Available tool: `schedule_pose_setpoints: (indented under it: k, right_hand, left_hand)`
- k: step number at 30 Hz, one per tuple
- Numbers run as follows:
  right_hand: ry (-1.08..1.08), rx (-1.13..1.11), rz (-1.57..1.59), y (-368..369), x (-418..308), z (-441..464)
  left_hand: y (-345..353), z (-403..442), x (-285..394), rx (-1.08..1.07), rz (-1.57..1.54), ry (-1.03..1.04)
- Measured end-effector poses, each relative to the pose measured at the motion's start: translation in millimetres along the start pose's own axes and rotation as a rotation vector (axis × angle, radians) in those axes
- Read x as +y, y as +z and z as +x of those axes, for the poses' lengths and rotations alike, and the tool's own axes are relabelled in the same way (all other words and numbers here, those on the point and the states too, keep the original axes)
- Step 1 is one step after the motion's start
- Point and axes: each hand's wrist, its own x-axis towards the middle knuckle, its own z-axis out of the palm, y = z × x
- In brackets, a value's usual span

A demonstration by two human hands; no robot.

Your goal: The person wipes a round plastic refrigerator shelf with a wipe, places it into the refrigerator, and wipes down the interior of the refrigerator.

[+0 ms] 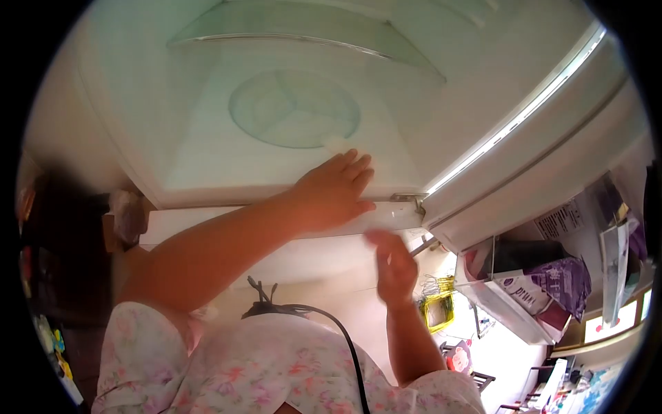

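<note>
My left hand [334, 190] reaches over the front edge of an open white cabinet like a refrigerator [227, 169]. Its fingers are spread, palm down, with nothing visibly held. Just beyond the fingertips is a small pale patch [336, 143], too faint to make out. Behind it, a round clear divided plate or tray [295, 110] shows on the compartment floor. Lower and to the right, my right hand [394, 272] is raised in front of the cabinet, touching nothing visible. Its fingers look partly bent, but motion blurs them, and what they hold, if anything, is hidden.
A glass shelf [289, 26] spans the upper compartment. The open door on the right has a bin [510, 314] with purple packages [562, 283]. A metal hinge [410, 199] is at the front corner. A black cable [338, 328] hangs by my body. A yellow wire basket [438, 312] stands beyond.
</note>
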Motion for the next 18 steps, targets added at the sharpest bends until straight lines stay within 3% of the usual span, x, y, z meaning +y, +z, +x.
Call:
schedule_pose_setpoints:
  k: [2,5,11,13,14,16,18]
  right_hand:
    - [0.045,-0.212,0.049,-20.0,12.5,-40.8]
    - [0.240,-0.193,0.089,-52.1,36.9,-84.5]
    - [0.493,-0.143,0.144,-106.8,58.2,-128.7]
    - [0.592,-0.086,0.200,-116.8,72.7,-149.2]
    - [0.623,-0.085,0.178,-122.3,78.9,-159.5]
    - [0.673,-0.074,0.172,-129.6,78.2,-170.9]
    - [0.765,-0.065,0.240,-136.5,84.4,-189.3]
  left_hand:
    - [10.1,20.3,5.1,0.017,0.117,-0.042]
    - [4.2,65.9,3.6,-0.137,-0.022,-0.129]
    - [-6.0,147.0,-30.2,-0.224,-0.051,-0.308]
    - [29.8,159.7,-52.2,0.378,-0.159,-0.295]
    - [44.6,167.2,-58.4,0.385,-0.150,-0.308]
    - [52.6,176.7,-51.6,0.127,0.101,-0.269]
    - [42.2,159.5,-28.9,0.017,-0.024,-0.344]
